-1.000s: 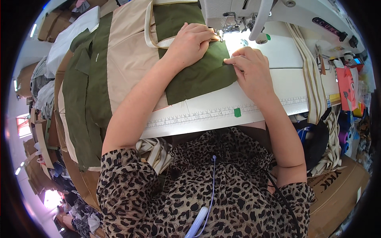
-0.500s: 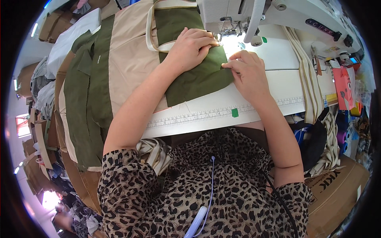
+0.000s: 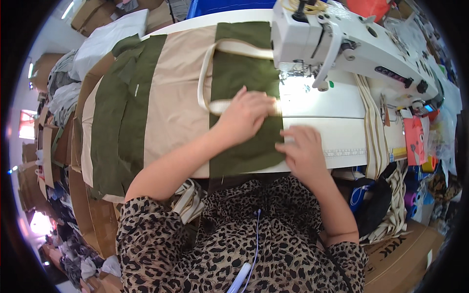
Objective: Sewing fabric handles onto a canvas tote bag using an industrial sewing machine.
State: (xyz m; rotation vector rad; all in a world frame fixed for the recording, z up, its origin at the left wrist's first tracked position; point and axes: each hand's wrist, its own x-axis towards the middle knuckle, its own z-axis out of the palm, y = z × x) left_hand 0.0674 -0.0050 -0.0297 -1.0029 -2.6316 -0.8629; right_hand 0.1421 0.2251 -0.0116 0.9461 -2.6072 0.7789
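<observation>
A long fabric panel with green and beige bands [image 3: 244,146] lies across the sewing table. A cream webbing strap [image 3: 201,80] forms a loop on its green end band, both ends reaching toward the band's right edge. My left hand [image 3: 246,117] rests over the strap's nearer end, fingers bent and closed on it against the cloth. Beside the panel's right edge is my right hand [image 3: 305,154], thumb and forefinger apart, slightly blurred; nothing shows between them. The white sewing machine's needle and foot area [image 3: 298,73], lit by its lamp, stands just beyond the right edge of the cloth.
Cream straps with tan lines [image 3: 373,127] hang over the table at right. A printed ruler strip [image 3: 344,152] runs along the front edge. A blue bin [image 3: 229,7] sits behind, cardboard boxes [image 3: 100,224] stand at left, and another carton [image 3: 403,259] at lower right.
The panel and strap have come nearer to me, away from the machine's foot. Both hands have moved nearer too, and my right finger and thumb have parted from the cloth edge. The view has shifted.
</observation>
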